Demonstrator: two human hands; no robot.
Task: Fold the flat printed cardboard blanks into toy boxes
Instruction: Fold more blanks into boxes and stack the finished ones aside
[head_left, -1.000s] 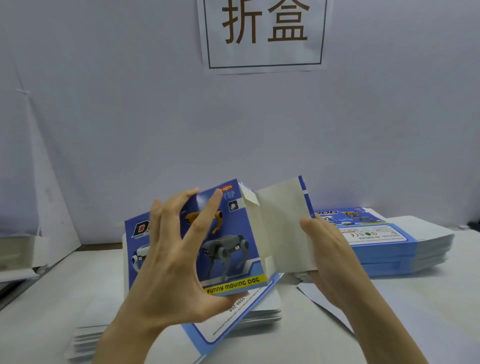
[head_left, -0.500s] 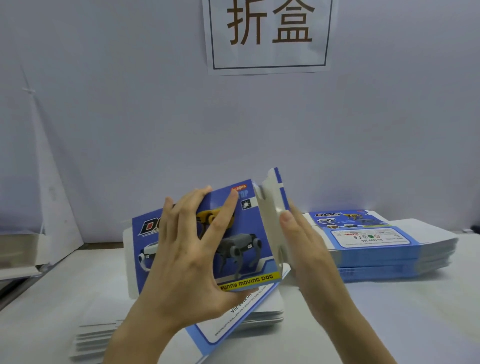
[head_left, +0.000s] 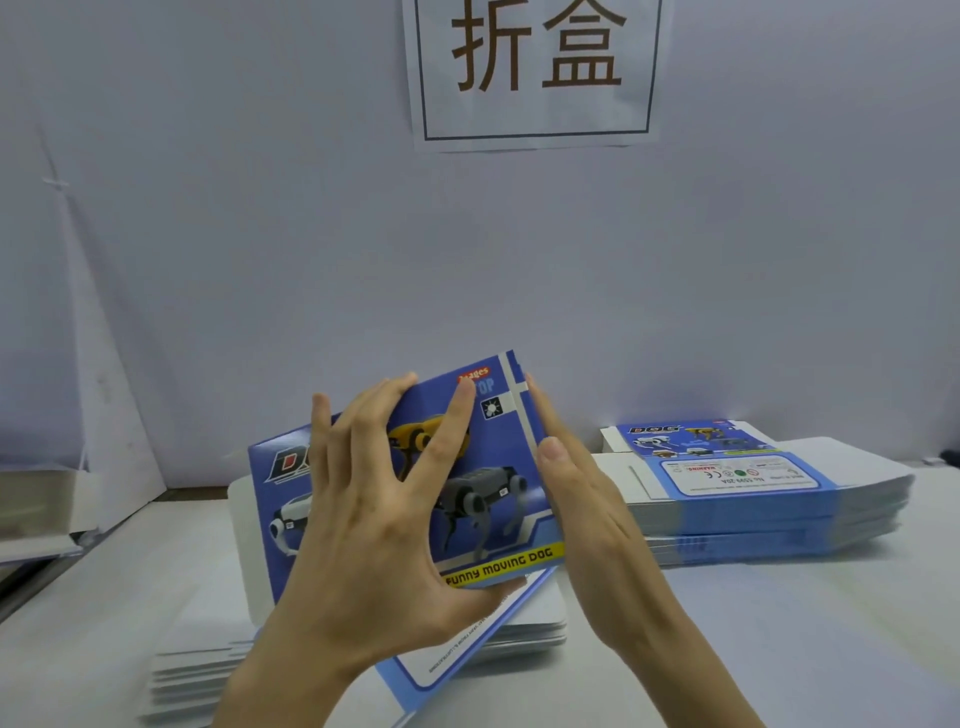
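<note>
I hold a half-formed blue toy box (head_left: 483, 499) printed with robot dogs and "FUNNY MOVING DOG" above the table. My left hand (head_left: 384, 519) grips it, fingers spread over the printed front and thumb under the bottom edge. My right hand (head_left: 582, 514) lies flat with straight fingers against the box's right end, pressing the flap there. A stack of flat blanks (head_left: 753, 493) lies at the right. Another flat blank (head_left: 457, 660) lies under the box on a low white pile.
A low pile of white sheets (head_left: 208, 670) lies on the pale table at the front left. A white wall with a paper sign (head_left: 535, 67) stands close behind. Grey edges of something (head_left: 36, 514) show at the far left.
The right-hand end flap, wide open a second ago, has been swung inward by my right hand and now lies against the box's end. My left hand kept its grip.
</note>
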